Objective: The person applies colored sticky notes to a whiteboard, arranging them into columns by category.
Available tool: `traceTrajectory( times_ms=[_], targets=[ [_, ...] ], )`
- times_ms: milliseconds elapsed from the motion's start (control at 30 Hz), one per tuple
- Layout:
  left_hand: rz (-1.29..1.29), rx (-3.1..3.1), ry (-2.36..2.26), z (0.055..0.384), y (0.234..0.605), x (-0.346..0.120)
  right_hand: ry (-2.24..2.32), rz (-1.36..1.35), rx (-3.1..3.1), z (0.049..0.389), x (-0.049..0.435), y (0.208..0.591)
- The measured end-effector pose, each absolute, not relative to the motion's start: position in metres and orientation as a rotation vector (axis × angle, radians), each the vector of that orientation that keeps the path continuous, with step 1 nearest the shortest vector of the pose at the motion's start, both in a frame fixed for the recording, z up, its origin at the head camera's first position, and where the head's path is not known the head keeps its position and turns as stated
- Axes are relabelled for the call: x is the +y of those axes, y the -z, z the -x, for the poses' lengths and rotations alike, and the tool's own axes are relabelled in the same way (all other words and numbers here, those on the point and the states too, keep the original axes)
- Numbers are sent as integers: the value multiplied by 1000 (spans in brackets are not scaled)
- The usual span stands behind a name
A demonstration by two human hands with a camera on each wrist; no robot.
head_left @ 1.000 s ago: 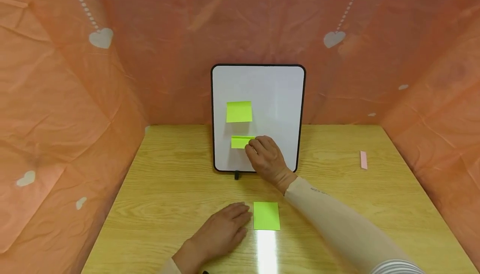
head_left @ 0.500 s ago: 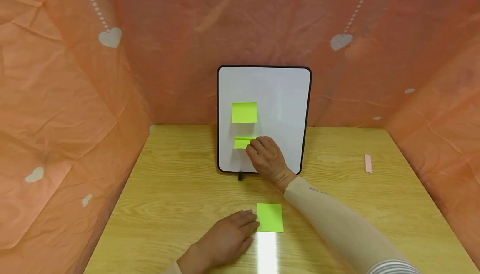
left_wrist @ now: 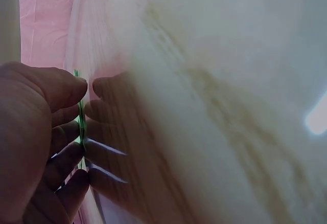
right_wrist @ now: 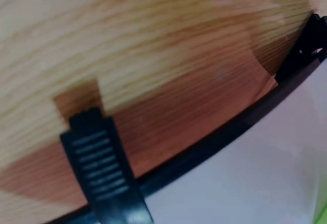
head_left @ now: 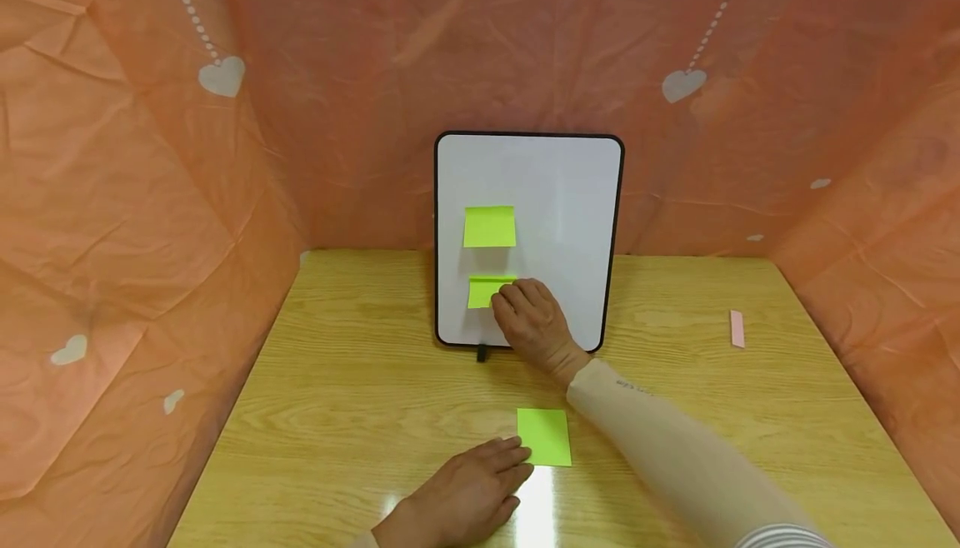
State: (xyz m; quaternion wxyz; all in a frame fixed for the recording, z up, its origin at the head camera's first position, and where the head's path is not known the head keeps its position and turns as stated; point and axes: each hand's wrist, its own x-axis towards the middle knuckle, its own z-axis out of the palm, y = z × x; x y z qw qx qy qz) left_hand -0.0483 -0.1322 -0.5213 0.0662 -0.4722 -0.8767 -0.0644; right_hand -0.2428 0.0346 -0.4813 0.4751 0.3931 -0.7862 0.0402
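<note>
Centre of frame: your right hand [head_left: 536, 327], fingers curled, grips the right side of the lower lime-green paper note [head_left: 480, 293] on the black-framed white rectangular board [head_left: 570, 206]. Lower centre: your left hand [head_left: 468, 491], fingers released and extended, touches the left edge of the flat lime-green paper square [head_left: 547, 435] on the yellowish wood-grain table [head_left: 330, 390].
</note>
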Motion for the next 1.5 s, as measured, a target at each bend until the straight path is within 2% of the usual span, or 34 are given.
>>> traceTrajectory(
  times_ms=[1500],
  targets=[
    [1397, -2704, 290, 48, 523, -130, -181, -875, -1988, 239, 30, 492]
  ],
)
